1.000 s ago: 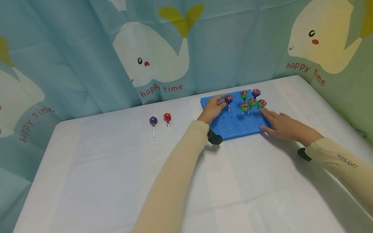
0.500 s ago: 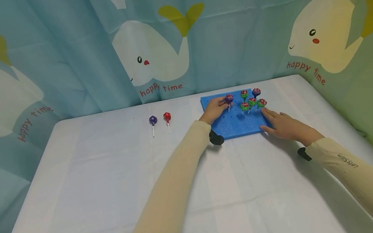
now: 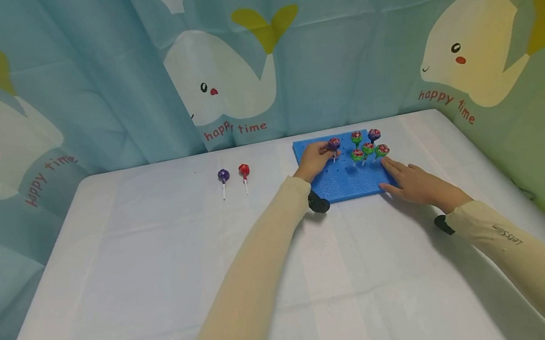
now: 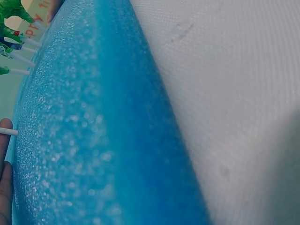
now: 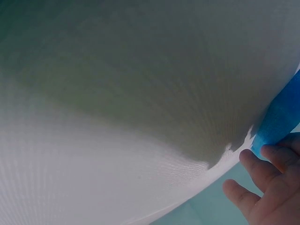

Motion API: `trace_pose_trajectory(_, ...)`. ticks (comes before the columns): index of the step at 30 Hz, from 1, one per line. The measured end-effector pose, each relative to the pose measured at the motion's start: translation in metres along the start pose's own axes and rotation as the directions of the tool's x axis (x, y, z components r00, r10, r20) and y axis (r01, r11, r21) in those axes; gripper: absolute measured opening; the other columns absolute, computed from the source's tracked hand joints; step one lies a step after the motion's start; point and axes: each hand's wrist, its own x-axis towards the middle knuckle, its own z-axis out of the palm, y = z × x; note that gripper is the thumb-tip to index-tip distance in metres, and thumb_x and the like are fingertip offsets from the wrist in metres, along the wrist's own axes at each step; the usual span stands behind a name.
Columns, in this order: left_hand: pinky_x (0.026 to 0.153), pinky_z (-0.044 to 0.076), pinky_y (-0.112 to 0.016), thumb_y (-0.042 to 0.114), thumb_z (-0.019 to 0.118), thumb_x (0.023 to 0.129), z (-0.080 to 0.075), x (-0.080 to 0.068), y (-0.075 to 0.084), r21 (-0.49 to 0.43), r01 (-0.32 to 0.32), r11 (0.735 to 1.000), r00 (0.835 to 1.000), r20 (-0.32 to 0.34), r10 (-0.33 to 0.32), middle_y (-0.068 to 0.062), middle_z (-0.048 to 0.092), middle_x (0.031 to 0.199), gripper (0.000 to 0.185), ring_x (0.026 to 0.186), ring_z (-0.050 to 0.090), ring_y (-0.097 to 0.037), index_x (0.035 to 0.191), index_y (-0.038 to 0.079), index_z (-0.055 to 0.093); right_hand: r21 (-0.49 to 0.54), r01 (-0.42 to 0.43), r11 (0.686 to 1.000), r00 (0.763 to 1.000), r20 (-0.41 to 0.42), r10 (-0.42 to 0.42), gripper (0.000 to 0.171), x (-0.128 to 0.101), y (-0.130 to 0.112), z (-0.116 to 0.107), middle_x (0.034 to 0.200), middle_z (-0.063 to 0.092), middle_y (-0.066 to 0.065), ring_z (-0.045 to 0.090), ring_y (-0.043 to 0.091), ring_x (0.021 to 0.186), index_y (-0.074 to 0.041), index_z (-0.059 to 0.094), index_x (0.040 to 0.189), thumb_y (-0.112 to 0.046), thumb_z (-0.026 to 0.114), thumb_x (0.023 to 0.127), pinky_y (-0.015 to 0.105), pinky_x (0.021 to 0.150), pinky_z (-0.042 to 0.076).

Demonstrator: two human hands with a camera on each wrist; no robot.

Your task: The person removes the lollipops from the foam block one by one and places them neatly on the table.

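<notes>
**Left hand on a lolly stick over the foam, right hand flat at the foam's corner**

Curtain (image 3: 81,75): blue, whale prints, "happy time" text, hangs behind the whole scene.

Counter (image 3: 165,301): white cloth cover, fills the lower half of the head view.

Foam (image 3: 344,183): blue slab with rows of small holes, lies flat on the counter at its far right. Left wrist view shows its grainy top and side edge close up (image 4: 93,140); right wrist view catches only one corner (image 5: 281,117).

Right hand (image 3: 412,182): fingers straight and relaxed, holds nothing, rests on the counter with fingertips touching the foam's near right corner. Right wrist view shows the fingertips (image 5: 262,164) against that corner.

Left hand (image 3: 314,158): over the foam's far left part, fingers curled, pinching the stick of a purple lolly (image 3: 334,144). The lolly stands upright on the foam. Left wrist view shows only a finger edge touching a white stick (image 4: 8,132).

Lolly cluster (image 3: 367,146): five on the foam's far right, green and purple wrappers, sticks in the foam, just right of the held one.

Loose lollies: one purple (image 3: 223,175) and one red (image 3: 244,171), lying side by side on the counter, well left of the foam.
</notes>
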Motion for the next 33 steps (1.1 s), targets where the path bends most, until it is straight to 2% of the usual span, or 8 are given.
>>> trace_pose_trajectory(8, 0.102, 0.045, -0.033, 0.005, 0.05, 0.096, 0.0, -0.002, 0.003, -0.02, -0.013, 1.0, 1.0, -0.021, 0.012, -0.016, 0.07, 0.109, 0.025, 0.107, 0.064, -0.023, 0.116, -0.002, 0.063, -0.006, -0.002, 1.0, 1.0, 0.003, 0.002, 0.076, 0.001, -0.001, 0.0, 0.151, 0.012, 0.033, 0.017, 0.049, 0.138, 0.011, 0.012, 0.145, -0.041, 0.041, 0.099, 0.064, 0.111, 0.017)
trace_pose_trajectory(16, 0.091, 0.052, -0.024, 0.006, 0.046, 0.098, -0.006, -0.003, 0.008, -0.143, -0.034, 0.989, 0.999, -0.005, 0.034, -0.02, 0.066, 0.112, 0.027, 0.106, 0.064, -0.026, 0.12, -0.005, 0.058, -0.005, -0.001, 1.0, 1.0, -0.002, 0.001, 0.076, 0.001, 0.001, 0.001, 0.151, 0.012, 0.033, 0.017, 0.049, 0.138, 0.011, 0.012, 0.146, -0.042, 0.04, 0.099, 0.063, 0.112, 0.016)
trace_pose_trajectory(25, 0.091, 0.053, -0.027, 0.01, 0.046, 0.099, -0.016, -0.008, 0.01, -0.159, 0.012, 0.987, 1.0, 0.005, -0.012, -0.018, 0.065, 0.117, 0.028, 0.108, 0.065, -0.025, 0.122, -0.001, 0.057, 0.0, 0.005, 1.0, 1.0, -0.007, -0.005, 0.076, 0.0, 0.002, 0.001, 0.151, 0.012, 0.033, 0.018, 0.05, 0.138, 0.012, 0.012, 0.145, -0.042, 0.04, 0.099, 0.063, 0.111, 0.017)
trace_pose_trajectory(33, 0.086, 0.054, -0.024, 0.008, 0.048, 0.098, -0.024, -0.013, 0.008, -0.144, -0.018, 0.989, 1.0, -0.018, 0.016, -0.019, 0.065, 0.115, 0.028, 0.104, 0.066, -0.026, 0.123, -0.002, 0.057, -0.004, 0.005, 1.0, 1.0, -0.005, -0.005, 0.076, 0.0, 0.0, 0.001, 0.151, 0.011, 0.033, 0.018, 0.05, 0.138, 0.012, 0.012, 0.145, -0.041, 0.041, 0.099, 0.064, 0.111, 0.017)
